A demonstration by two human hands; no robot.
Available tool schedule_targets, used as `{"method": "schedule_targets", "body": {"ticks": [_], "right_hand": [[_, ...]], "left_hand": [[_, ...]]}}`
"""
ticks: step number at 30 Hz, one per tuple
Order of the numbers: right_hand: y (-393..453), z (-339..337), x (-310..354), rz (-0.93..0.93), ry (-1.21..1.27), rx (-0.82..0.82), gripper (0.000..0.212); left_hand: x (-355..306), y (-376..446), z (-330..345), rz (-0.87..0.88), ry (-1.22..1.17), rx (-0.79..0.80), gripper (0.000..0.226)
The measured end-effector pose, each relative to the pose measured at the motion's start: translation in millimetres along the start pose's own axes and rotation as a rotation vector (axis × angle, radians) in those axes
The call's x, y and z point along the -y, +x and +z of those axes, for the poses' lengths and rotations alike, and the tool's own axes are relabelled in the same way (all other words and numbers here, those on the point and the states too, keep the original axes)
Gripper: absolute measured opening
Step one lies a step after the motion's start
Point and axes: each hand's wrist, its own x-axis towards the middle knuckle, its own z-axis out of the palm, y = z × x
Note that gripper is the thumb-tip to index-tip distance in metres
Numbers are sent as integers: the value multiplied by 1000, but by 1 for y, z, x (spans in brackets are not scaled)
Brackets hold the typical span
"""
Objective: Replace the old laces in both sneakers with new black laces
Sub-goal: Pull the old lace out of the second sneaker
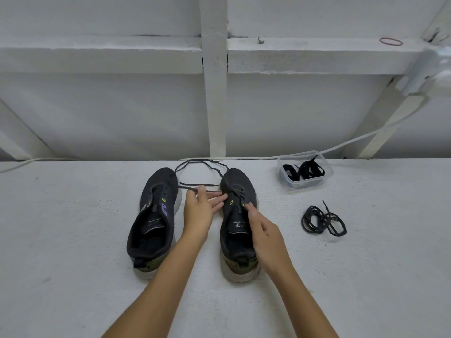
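Looked mid-unlacing on the right sneaker (238, 215): left hand (199, 211) pinching the old lace (202, 164), right hand (262, 230) pinching at the eyelets. Next up, probably pulling it free.

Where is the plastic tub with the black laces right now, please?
In the head view, the tub sits at the far right of the table, near the wall, beyond the loose lace bundle and right of the right sneaker.

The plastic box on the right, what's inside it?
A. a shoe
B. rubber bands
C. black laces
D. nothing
C: the clear plastic box holds flat black laces, folded up, with one end sticking over its rim.
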Motion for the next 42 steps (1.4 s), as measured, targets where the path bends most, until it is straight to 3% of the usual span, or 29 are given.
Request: {"method": "schedule_targets", "body": {"ticks": [4, 9, 20, 27, 33, 37, 42], "right_hand": [[2, -7, 10, -5, -23, -44, 45], [39, -25, 28, -39, -225, -93, 15], [63, -19, 35, -188, -687, -2, 10], [59, -23, 31, -122, -392, -24, 12], [63, -20, 26, -160, -468, -68, 10], [65, -19, 24, -104, -321, -72, 14], [67, -23, 20, -123, -351, -60, 9]], "left_hand": [[4, -16, -5, 44, 204, 126, 15], [11, -42, -9, 185, 411, 227, 17], [15, -46, -6, 284, 564, 203, 34], [14, -48, -7, 273, 558, 205, 32], [12, -48, -4, 251, 555, 212, 38], [12, -47, -5, 254, 564, 201, 37], [14, -45, -6, 250, 560, 201, 37]]}}
